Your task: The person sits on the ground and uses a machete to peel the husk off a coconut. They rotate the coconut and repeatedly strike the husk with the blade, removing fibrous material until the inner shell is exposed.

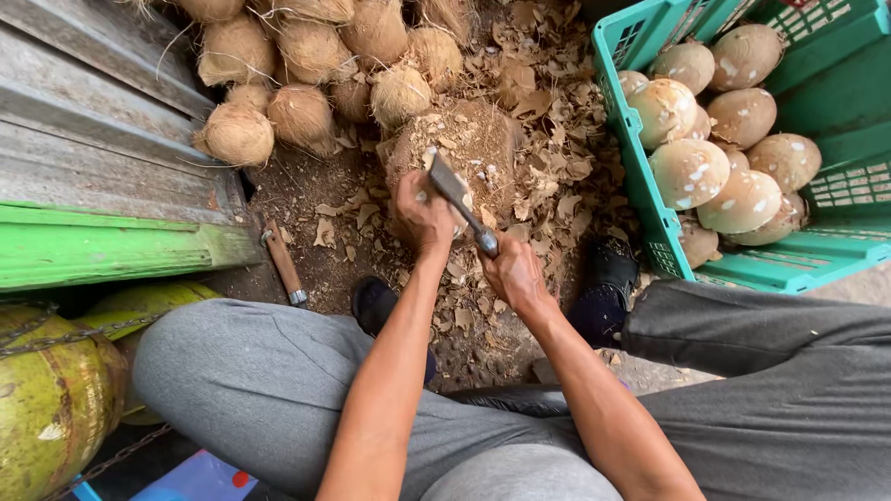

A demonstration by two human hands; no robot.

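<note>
Two hands work over a stump-like chopping block [483, 139] on the ground: the left hand [423, 215] is closed on a coconut, mostly hidden beneath it, while the right hand [512, 275] grips a cleaver [452, 188] whose blade lies against it. Peeled coconuts [715, 139] fill a green crate [640, 167] at right; husked ones [297, 65] are piled far left.

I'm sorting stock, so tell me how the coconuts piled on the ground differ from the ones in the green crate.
The piled coconuts are brown and hairy with fibre; the crate coconuts are smooth, pale tan with white patches. The pile lies loose on the ground by the planks; the others sit inside the green crate. Both are round and whole.
</note>
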